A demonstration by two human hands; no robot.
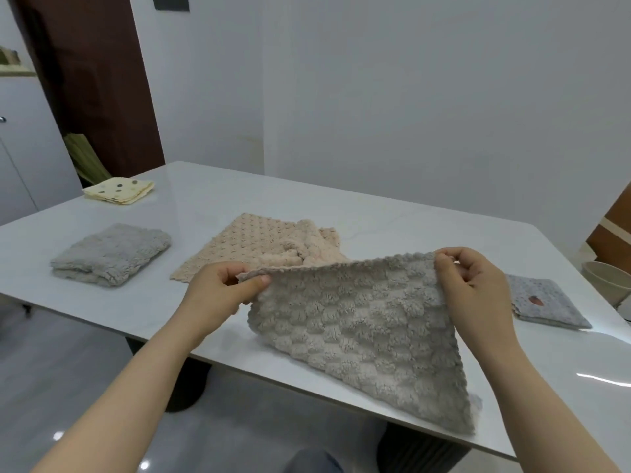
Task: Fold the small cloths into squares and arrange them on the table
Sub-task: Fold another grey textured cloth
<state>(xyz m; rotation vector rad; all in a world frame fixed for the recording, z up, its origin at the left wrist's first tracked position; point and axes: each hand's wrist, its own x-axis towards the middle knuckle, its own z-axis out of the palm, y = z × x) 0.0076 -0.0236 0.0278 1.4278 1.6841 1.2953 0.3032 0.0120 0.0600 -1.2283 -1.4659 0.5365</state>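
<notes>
At frame centre your left hand (pixel 218 288) and right hand (pixel 474 285) pinch the grey cloth's (pixel 358 332) top corners, holding it taut above the table (pixel 341 199) to fold squarely.

Home dining room: marble-look table (pixel 218 196), cabinet (pixel 27 148)

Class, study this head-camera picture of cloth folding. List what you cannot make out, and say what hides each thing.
1. Beige cloth: head view, near edge hidden behind the held grey-brown cloth and the left hand.
2. Patterned grey cloth: head view, left edge behind the right hand; its red mark is too small to identify.
3. Pale container: head view, cut off by the right frame edge and the table.
</notes>
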